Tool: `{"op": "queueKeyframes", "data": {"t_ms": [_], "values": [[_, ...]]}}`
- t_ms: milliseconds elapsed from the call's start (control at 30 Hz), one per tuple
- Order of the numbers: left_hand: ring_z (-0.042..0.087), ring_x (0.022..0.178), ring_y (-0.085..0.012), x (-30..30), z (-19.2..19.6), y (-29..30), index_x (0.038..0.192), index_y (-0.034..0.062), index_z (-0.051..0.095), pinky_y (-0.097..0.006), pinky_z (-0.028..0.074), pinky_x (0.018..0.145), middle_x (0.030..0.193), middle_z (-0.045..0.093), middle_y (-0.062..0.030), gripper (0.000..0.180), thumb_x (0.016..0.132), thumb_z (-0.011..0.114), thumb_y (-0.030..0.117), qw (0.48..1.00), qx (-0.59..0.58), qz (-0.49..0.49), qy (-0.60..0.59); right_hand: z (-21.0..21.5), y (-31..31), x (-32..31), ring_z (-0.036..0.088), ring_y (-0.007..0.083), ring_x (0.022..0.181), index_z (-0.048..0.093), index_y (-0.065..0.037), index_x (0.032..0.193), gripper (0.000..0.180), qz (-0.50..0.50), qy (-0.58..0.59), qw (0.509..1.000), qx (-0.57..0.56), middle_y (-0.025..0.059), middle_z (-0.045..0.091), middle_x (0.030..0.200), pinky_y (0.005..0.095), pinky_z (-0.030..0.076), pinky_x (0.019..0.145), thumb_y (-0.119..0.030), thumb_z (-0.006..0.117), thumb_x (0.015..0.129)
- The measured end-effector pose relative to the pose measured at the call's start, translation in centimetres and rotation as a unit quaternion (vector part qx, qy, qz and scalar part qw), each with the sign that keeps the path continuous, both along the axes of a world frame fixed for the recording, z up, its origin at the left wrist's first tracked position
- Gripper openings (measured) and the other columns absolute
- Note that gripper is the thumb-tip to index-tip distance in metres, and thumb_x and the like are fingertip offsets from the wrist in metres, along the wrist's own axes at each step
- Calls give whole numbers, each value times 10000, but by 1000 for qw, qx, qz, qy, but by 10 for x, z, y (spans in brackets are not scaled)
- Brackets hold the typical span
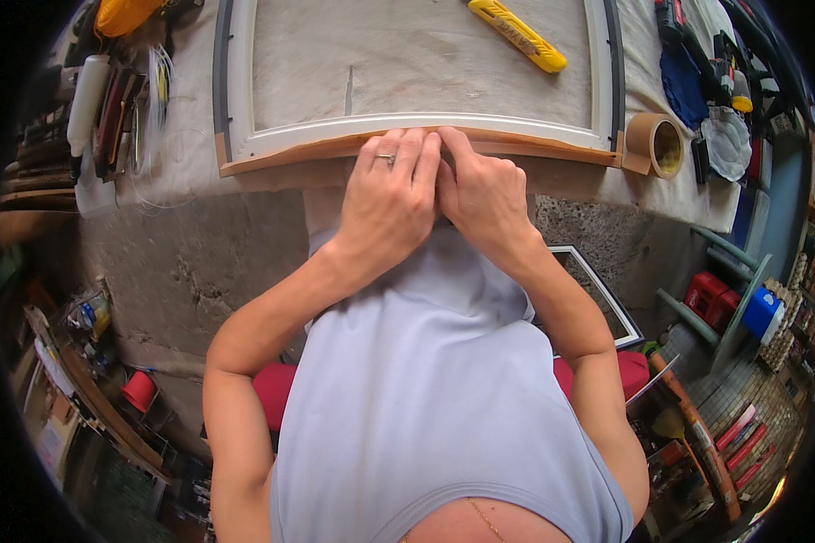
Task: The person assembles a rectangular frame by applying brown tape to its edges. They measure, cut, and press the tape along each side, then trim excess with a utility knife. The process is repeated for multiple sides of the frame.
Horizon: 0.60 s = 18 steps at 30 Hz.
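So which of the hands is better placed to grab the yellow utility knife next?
Likely the right hand: the yellow utility knife lies up and to its side, across the frame. The left hand would cross over.

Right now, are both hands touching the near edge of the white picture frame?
Touching. The head view shows the fingertips of the left hand and right hand pressed side by side on the brown strip along the near edge of the white picture frame.

Cloth-covered surface across top of frame. White picture frame lies at centre, yellow utility knife inside it, upper middle. Brown tape roll upper right. Tool clutter upper left.
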<state>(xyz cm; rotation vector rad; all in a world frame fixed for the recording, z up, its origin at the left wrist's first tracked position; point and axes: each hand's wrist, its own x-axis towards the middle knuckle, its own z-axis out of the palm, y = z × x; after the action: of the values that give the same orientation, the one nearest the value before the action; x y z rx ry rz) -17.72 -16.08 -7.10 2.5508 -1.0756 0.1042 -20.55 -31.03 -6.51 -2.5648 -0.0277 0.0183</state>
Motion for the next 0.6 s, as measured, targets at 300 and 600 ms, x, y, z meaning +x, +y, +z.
{"op": "queueKeyframes", "data": {"t_ms": [300,600], "values": [[599,953,-276,17,-8,12,1050,38,627,-394,477,858,988,610,-97,275,789,710,63,1000,-7,4,-13,5,-66,-17,693,305,651,650,-159,1056,247,-75,13,995,-62,120,681,675,428,528,581,-285,711,853],[590,892,-237,60,14,-7,912,90,632,-361,453,796,894,599,-49,151,798,730,108,994,-41,-95,35,4,-96,-34,642,252,642,666,-105,1084,422,-168,-27,985,-20,88,645,753,381,523,598,-278,830,736]]}}
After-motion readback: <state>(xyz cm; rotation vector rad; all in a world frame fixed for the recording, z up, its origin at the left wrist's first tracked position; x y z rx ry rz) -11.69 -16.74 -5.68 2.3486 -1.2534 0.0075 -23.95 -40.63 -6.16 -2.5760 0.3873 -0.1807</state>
